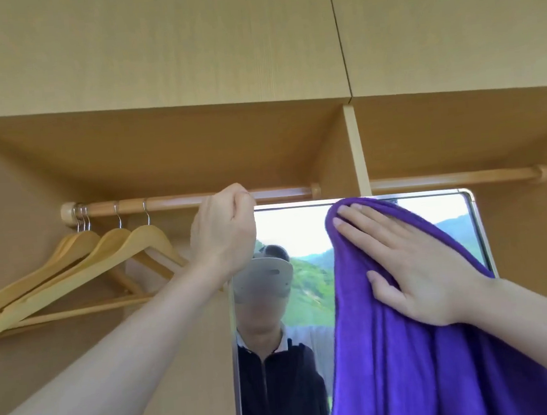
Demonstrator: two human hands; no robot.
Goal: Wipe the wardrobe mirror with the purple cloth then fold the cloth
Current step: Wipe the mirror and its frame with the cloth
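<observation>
The wardrobe mirror [295,232] is a tall framed panel in the middle of the head view, its top edge just under the clothes rail. My right hand [413,268] lies flat with straight fingers on the purple cloth [411,360], pressing it against the upper right part of the glass. The cloth hangs down in long folds to the bottom of the frame and hides much of the mirror's right side. My left hand [223,231] is curled at the mirror's top left corner, gripping its edge. The glass reflects a person and green hills.
A wooden clothes rail [166,204] runs across above the mirror, with several empty wooden hangers [82,267] at the left. A vertical divider [358,153] splits the wardrobe, and closed upper cupboard doors [185,43] fill the top.
</observation>
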